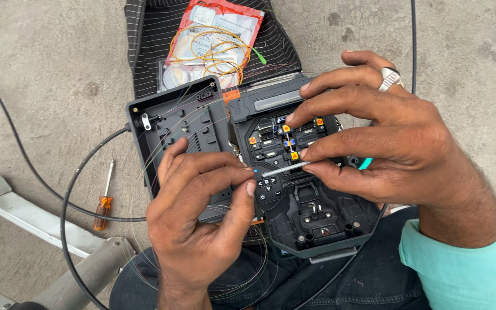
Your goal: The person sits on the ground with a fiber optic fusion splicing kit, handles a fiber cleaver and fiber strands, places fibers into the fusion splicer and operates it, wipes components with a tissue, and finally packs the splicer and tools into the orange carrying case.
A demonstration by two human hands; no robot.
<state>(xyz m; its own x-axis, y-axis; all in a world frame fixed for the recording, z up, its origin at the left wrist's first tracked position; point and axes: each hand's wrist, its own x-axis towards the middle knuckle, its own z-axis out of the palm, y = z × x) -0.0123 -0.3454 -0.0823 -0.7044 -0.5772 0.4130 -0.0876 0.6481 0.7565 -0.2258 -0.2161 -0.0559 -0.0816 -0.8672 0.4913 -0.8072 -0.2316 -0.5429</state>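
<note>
Over the splicer [311, 212], hands [294, 172] crowding

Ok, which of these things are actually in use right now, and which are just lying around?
In use:
- thin clear sleeve, held between left hand and right hand
- black splicing machine on the lap
- fine fibres
- open black tray

Lying about:
- orange-handled screwdriver
- packet of yellow coiled cable
- metal frame
</note>
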